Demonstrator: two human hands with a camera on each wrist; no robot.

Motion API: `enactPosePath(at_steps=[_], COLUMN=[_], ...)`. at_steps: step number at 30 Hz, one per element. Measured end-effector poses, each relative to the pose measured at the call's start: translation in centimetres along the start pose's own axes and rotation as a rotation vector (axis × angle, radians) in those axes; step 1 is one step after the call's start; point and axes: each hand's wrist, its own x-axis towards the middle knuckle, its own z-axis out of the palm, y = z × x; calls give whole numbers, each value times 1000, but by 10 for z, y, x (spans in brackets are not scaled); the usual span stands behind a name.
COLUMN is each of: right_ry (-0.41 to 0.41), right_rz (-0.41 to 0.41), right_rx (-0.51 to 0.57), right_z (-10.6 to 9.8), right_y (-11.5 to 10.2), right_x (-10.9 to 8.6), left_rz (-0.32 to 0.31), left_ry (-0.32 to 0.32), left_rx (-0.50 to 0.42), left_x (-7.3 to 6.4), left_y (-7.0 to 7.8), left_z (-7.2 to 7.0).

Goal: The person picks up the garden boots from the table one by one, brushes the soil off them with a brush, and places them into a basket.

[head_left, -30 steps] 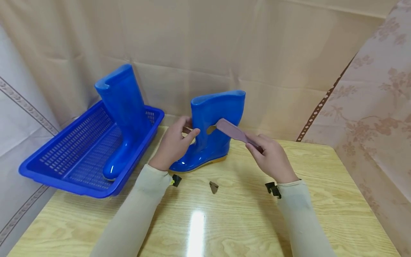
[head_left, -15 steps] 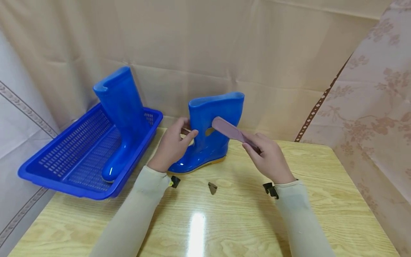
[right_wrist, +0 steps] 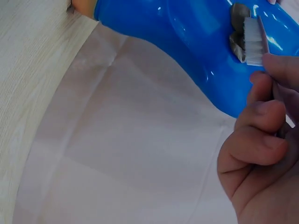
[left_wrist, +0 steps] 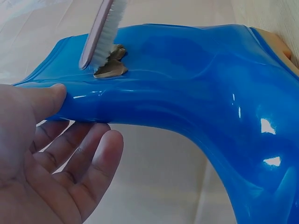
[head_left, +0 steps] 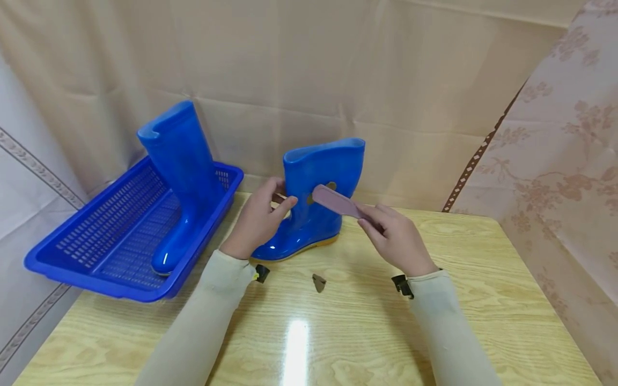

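Observation:
A blue rain boot (head_left: pixel 309 230) with a tan sole stands on the table, toe to the left. My left hand (head_left: pixel 262 214) holds its shaft from the front side, thumb on the near face and fingers around the edge, as the left wrist view shows. In my right hand (head_left: pixel 398 238) is the handle of a mauve brush (head_left: pixel 335 201) with white bristles (right_wrist: pixel 253 42). The bristles touch or nearly touch a brown, mud-like patch (left_wrist: pixel 112 67) on the shaft. The brush back hides part of that patch in the head view.
A blue plastic basket (head_left: pixel 96 287) at the left holds a second blue rain boot (head_left: pixel 181 155), upright. A small brown piece (head_left: pixel 318 282) lies on the wood-grain table (head_left: pixel 367 332) between my forearms. A beige curtain (head_left: pixel 386 80) hangs behind the table.
The brush has moved left and slightly down across the shaft, uncovering part of the brown patch at its upper right. My left hand keeps its place on the boot.

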Motion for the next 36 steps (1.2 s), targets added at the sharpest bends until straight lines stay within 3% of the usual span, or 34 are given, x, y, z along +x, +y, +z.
enactPosePath(at_steps=[12,16,24,36], right_ry=[-59,-37,119,114], right_rz=[74,27,-75,-128], right_rx=[69,94,67,61], right_z=[-7,-8,-9,-5], right_y=[6,5,3,3], right_x=[0,0,0,-1], left_rz=[0,8,8,17], left_ry=[9,15,11,7], left_rx=[1,-2,2,22], left_x=[0,1,1,0], left_y=[-1,-2,-1,-1], left_z=[0,1,1,0])
